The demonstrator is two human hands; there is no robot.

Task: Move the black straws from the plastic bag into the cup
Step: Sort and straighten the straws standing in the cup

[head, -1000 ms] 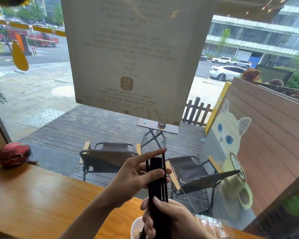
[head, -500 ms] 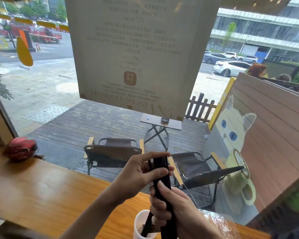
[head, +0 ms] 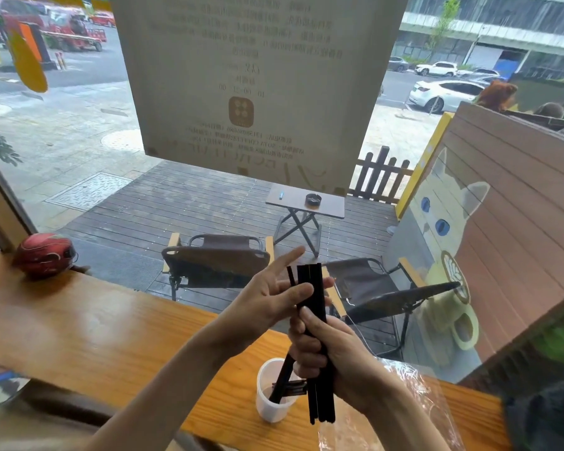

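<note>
Above and beyond the fingers (head: 302, 292), a large pale poster (head: 258, 86) hangs on the window with its printed side facing outward, so all its lines show mirrored. Most of it is too blurred to make out. One mirrored line of digits near its middle looks like opening hours, roughly "10:00-21:00", though I cannot be sure. Below that sits a brown square logo (head: 241, 111) with four rounded shapes. Nothing else can be read.

Upright black straws (head: 316, 297) above white cup (head: 267, 402)
</note>
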